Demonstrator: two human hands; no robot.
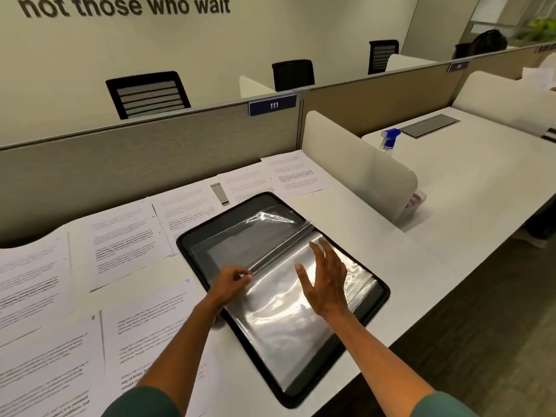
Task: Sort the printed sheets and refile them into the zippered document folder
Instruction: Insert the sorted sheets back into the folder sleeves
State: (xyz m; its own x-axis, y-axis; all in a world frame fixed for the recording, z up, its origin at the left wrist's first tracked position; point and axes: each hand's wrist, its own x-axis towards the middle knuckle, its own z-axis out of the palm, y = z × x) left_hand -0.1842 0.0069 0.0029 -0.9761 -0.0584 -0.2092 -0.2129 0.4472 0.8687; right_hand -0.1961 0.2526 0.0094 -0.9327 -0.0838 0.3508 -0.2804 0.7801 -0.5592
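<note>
Step in hand, as judged: opening a clear plastic sleeve (288, 311) inside the black zippered document folder (379, 296), lying open on the white desk (376, 224). Best done by lifting only one sleeve edge near the spine while flattening the rest.

Left hand (230, 282) is pinching the sleeve corner, fingers curled together. Right hand (326, 281) is hovering over the sleeves, fingers spread; contact unclear.

White printed sheets (126, 236) are lying left and far of the folder, well apart from both hands.
</note>
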